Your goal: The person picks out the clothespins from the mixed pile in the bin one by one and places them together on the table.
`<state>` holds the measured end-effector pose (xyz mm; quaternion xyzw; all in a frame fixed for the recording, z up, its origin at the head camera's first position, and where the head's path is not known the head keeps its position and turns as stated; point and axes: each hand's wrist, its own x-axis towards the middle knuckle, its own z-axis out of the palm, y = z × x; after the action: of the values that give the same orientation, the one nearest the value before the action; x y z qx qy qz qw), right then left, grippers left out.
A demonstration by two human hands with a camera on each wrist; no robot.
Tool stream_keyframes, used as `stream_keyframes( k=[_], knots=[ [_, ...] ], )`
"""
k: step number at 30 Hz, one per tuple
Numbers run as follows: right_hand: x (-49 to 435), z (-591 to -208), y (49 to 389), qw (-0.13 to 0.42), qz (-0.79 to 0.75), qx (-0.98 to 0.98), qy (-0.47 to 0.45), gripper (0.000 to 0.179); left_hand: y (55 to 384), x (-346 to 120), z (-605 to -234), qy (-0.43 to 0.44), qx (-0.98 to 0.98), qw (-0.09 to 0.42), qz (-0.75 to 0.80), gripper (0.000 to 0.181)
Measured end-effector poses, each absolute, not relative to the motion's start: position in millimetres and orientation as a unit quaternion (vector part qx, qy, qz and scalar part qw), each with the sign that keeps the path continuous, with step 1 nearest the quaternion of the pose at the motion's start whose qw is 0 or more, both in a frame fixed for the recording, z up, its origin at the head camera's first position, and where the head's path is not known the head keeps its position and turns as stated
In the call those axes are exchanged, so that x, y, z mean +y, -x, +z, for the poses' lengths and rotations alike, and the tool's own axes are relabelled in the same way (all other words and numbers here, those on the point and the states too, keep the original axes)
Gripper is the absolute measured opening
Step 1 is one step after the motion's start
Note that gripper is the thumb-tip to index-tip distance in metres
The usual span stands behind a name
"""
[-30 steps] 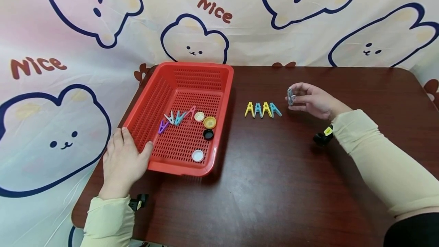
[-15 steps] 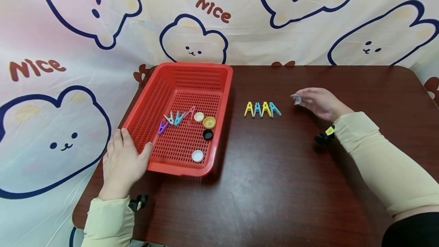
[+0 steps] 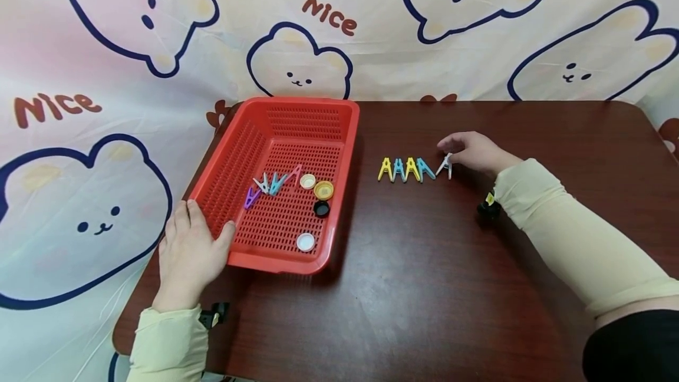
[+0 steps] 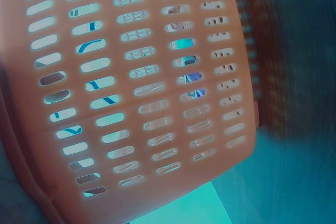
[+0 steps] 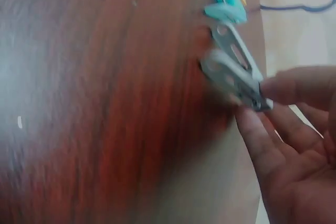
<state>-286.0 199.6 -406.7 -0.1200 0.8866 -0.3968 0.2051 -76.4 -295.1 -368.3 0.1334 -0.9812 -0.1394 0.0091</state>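
My right hand (image 3: 480, 152) pinches a grey-white clothespin (image 3: 445, 165) at the right end of a row on the table. In the right wrist view, thumb and fingertips meet at one end of this grey clothespin (image 5: 233, 72), and its two legs spread toward a blue one. The row is made of yellow (image 3: 385, 168) and blue clothespins (image 3: 399, 170) placed side by side like a zigzag. My left hand (image 3: 191, 252) rests against the near left corner of a red plastic basket (image 3: 339, 205), its fingers fairly straight. Only the basket's slotted wall (image 4: 152, 98) shows in the left wrist view.
Inside the basket lie purple (image 3: 251, 197), white, blue (image 3: 277, 183) and pink clothespins, plus several round caps, among them a yellow (image 3: 324, 190) and a black cap (image 3: 321, 209). A dark brown table (image 3: 424, 287) carries everything. A printed cloth (image 3: 451, 69) hangs behind it.
My right hand turned the grey clothespin so its legs point down, then brought it left and down to the row's right end. The left hand and basket stayed put.
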Motion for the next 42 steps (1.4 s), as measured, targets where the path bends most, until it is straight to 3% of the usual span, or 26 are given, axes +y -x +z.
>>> stream_keyframes(
  k=[6, 12, 42],
  knots=[
    [191, -417, 279, 0.146, -0.397, 0.902, 0.091, 0.037, 77, -294, -368, -0.13, -0.982, 0.015, -0.138, 0.089],
    [188, -420, 270, 0.125, -0.424, 0.896, 0.029, 0.037, 78, -294, -366, -0.129, -0.982, 0.014, -0.138, 0.09],
    [173, -426, 265, 0.122, -0.476, 0.87, 0.037, 0.032, 77, -295, -368, -0.136, -0.98, 0.009, -0.142, 0.089]
  ],
)
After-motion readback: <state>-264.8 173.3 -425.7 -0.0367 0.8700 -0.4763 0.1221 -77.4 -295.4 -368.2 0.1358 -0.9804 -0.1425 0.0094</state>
